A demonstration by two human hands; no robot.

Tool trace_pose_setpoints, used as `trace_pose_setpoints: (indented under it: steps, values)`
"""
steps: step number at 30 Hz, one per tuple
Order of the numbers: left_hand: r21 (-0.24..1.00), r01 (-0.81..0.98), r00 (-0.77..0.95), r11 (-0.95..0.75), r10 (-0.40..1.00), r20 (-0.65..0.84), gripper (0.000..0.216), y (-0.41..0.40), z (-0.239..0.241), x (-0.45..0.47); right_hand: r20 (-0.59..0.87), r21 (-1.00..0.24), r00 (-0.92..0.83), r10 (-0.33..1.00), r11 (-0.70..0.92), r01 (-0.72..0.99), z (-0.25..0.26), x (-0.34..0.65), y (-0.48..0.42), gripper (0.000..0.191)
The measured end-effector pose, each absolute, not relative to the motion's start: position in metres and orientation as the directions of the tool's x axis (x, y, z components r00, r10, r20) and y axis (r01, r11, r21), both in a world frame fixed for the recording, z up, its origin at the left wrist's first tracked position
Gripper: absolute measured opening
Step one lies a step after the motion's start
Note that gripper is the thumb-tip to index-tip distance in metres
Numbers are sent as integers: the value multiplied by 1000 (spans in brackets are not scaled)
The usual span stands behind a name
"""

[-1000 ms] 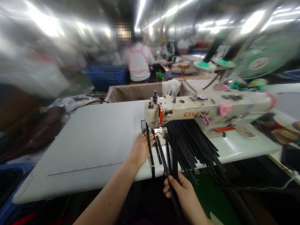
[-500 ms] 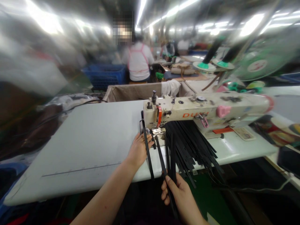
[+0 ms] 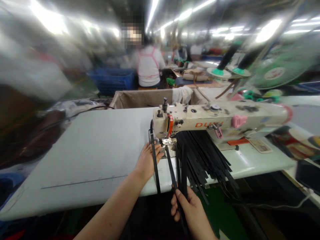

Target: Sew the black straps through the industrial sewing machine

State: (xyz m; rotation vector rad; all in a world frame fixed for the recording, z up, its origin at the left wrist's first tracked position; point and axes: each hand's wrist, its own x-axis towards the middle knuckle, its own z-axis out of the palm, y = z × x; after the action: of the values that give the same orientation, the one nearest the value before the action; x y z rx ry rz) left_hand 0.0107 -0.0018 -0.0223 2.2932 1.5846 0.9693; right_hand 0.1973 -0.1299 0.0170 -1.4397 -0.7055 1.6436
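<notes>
My left hand [image 3: 148,159] lies on the table beside the needle plate [image 3: 168,141], fingers stretched out and apart. Across the back of that hand runs a narrow black strap [image 3: 154,160], hanging past the table's front edge. My right hand [image 3: 188,205] is closed around several black straps [image 3: 184,166] in front of the edge. One held strap [image 3: 171,166] reaches up to the plate under the head of the sewing machine [image 3: 190,118]. Beneath the machine arm spreads a pile of black straps [image 3: 203,156], to the right of my right hand's strips.
The white table [image 3: 100,143] bears a printed ruler line near its front edge. Behind it stands a beige cloth-lined bin [image 3: 145,98]. Thread cones [image 3: 225,58] and a green fan [image 3: 277,71] rise at the back right. A person [image 3: 148,66] sits farther back near a blue crate [image 3: 112,80].
My left fingers have spread a little, and a small dark strip beside them no longer shows. The strap over that hand has shifted left. My right hand keeps its grip, nearly still.
</notes>
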Motion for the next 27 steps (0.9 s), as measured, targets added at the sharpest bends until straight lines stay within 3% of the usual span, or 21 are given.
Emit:
trace_pose_setpoints:
  steps: [12,27]
  values:
    - [473,782,228,-406,892,389,29,0,-18,11,-513,-842,-4,859,-504,-194,15,198,-130,62]
    - [646,681,127,-343,925,358,24,47,-31,-3,-495,-841,-65,867,-496,-218,11,198,-129,73]
